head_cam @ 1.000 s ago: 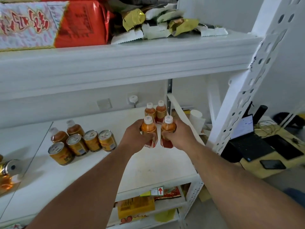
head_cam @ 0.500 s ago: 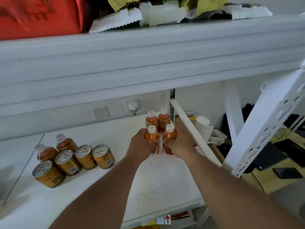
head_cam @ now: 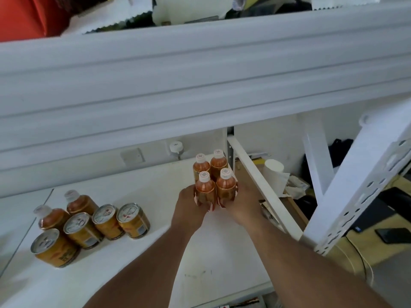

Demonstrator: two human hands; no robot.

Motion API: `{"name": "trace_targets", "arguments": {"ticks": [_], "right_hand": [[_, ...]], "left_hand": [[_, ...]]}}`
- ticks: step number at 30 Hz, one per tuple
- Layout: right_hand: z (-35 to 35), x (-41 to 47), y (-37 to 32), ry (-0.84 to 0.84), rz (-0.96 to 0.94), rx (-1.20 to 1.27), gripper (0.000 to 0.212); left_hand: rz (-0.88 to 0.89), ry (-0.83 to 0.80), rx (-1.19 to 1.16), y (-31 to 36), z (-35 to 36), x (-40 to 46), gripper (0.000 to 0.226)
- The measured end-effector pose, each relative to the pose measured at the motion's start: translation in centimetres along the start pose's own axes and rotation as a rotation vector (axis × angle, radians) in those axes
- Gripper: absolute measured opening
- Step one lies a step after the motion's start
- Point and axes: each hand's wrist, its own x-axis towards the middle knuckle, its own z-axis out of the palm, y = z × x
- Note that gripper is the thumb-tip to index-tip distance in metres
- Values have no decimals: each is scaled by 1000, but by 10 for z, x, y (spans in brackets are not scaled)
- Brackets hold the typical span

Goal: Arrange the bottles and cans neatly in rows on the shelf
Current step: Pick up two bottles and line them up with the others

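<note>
On the white shelf (head_cam: pixel 222 252), my left hand (head_cam: pixel 189 207) grips an amber tea bottle (head_cam: pixel 205 187) with a white cap. Beside it, my right hand (head_cam: pixel 242 205) grips a second amber bottle (head_cam: pixel 225 184). Both bottles stand directly in front of two more bottles (head_cam: pixel 210 165) at the back right corner, forming a tight square. At the left stand two other bottles (head_cam: pixel 82 204) and several golden cans (head_cam: pixel 106 221) in a loose cluster, one can (head_cam: pixel 53 247) nearest the front.
The upper shelf's thick white edge (head_cam: pixel 200 74) hangs low overhead, with packets on top. A perforated white upright (head_cam: pixel 360 196) and a slanted brace (head_cam: pixel 262 190) bound the right side. A wall socket (head_cam: pixel 132 155) sits behind. A desk with a phone (head_cam: pixel 393 234) lies at the right.
Both hands have pushed their bottles back along the shelf until they stand against the rear pair. My head has moved closer and lower, so the upper shelf fills more of the view.
</note>
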Motion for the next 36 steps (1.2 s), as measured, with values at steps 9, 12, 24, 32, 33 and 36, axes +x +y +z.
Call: {"name": "trace_targets", "arguments": {"ticks": [9,12,24,32,33,36], "right_hand": [[8,16,2,45,70,-22,32],[11,21,1,40,74,-4,33],[-1,14,4,-122,129,6,56],[-18,-23,-7,-156,153,-72,66],[-21,-29,-11,-163,146,-98,67],[-29,-45,-25,-194,84,-181,68]], "left_hand": [[-194,27,147,-9,9,14,32],[-226,24,191,-14,14,17,43],[-291,-5,172,-12,5,13,45],[-283,-25,252,5,-17,-17,53],[-281,-28,256,8,-21,-23,54],[-275,-27,268,18,-35,-39,58]]}}
